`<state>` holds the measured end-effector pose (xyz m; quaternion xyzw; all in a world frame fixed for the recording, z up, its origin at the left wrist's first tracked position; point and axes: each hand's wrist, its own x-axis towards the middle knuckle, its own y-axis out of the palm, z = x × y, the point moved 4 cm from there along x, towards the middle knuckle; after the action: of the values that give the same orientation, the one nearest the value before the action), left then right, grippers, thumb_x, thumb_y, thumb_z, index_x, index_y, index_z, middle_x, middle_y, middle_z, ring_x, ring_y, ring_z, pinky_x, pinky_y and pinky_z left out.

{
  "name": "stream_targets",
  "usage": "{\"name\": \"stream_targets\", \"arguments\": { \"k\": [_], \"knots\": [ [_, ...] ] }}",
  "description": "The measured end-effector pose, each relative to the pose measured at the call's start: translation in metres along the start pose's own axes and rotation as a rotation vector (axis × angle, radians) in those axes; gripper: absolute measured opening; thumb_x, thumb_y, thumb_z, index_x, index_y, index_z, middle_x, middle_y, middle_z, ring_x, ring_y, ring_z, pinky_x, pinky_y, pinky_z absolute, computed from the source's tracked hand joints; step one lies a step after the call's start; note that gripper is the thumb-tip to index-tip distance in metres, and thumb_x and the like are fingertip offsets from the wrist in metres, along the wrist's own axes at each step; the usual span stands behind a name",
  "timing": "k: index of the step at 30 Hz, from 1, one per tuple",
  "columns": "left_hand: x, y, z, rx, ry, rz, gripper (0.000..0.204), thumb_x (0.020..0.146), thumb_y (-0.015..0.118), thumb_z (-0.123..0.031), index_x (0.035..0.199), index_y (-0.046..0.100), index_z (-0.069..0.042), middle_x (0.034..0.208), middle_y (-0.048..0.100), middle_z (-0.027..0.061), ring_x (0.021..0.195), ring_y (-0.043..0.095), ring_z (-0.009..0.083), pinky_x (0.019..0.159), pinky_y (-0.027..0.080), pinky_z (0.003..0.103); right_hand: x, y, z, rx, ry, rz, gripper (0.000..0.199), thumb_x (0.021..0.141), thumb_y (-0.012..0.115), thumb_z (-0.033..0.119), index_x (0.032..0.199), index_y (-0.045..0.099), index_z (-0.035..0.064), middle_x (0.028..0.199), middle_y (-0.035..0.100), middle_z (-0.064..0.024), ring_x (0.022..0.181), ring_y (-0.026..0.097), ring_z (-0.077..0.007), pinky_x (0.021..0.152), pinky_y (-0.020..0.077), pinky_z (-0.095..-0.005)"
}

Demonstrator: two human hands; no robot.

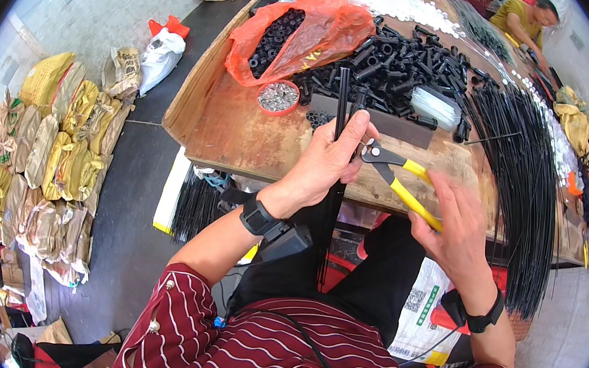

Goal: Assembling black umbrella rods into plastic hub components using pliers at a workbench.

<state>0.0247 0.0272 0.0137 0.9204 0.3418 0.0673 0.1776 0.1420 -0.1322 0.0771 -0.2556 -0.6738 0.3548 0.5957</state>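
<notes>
- Black rods (340, 116), a thin bundle, stand upright at the near table edge, gripped in the closed left hand (328, 160).
- Yellow-handled pliers (398, 179), held in the curled right hand (455, 228), touch the bundle with their tips.
- Small red bowl (278, 97) holds shiny metal bits.
- Orange plastic bag (312, 30) holds black tubes.
- Worn wooden table (242, 134) is crowded; its near left corner is bare.

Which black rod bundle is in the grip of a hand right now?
The upright bundle in the left hand; the big sheaf lies untouched across the table's right side, beyond the right hand holding pliers.
</notes>
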Motion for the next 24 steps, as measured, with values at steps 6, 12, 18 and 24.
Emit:
{"name": "stream_targets", "arguments": {
  "k": [6,12,18,24],
  "knots": [
    [0.000,0.004,-0.002,-0.017,-0.031,0.047,0.044,0.098,0.043,-0.046,0.092,0.056,-0.005,0.069,0.047,-0.0011,0.046,0.035,0.0043,0.045,0.029,0.021,-0.020,0.021,0.003,1.680,1.235,0.608,0.049,0.086,0.064,0.014,0.128,0.046,-0.0020,0.075,0.065,-0.0121,0.061,0.066,-0.0227,0.056,0.0503,-0.0289],
    [0.003,0.005,0.002,-0.004,-0.027,0.011,0.042,0.098,0.044,-0.045,0.089,0.055,-0.005,0.059,0.044,-0.0020,0.045,0.035,0.0049,0.044,0.029,0.022,-0.017,0.014,0.002,0.503,0.457,0.286,0.064,0.073,0.074,0.011,0.129,0.046,-0.0003,0.090,0.063,-0.0113,0.053,0.062,-0.0184,0.051,0.0480,-0.0273],
    [0.003,0.007,-0.001,0.038,0.007,-0.048,0.042,0.098,0.043,-0.045,0.090,0.054,-0.005,0.057,0.042,-0.0022,0.044,0.033,0.0054,0.043,0.029,0.023,-0.008,-0.006,-0.002,-0.035,0.037,-0.044,0.058,0.064,0.076,0.011,0.118,0.056,0.0004,0.107,0.060,-0.0157,0.088,0.059,-0.0313,0.073,0.0484,-0.0365],
    [0.003,0.009,0.002,0.024,-0.018,0.094,0.047,0.098,0.040,-0.048,0.090,0.055,-0.004,0.058,0.043,-0.0018,0.044,0.033,0.0050,0.043,0.029,0.023,-0.026,0.010,-0.016,1.012,0.896,0.423,0.039,0.090,0.058,0.019,0.121,0.053,-0.0030,0.090,0.066,-0.0140,0.070,0.064,-0.0224,0.062,0.0523,-0.0310]
  ]
}}
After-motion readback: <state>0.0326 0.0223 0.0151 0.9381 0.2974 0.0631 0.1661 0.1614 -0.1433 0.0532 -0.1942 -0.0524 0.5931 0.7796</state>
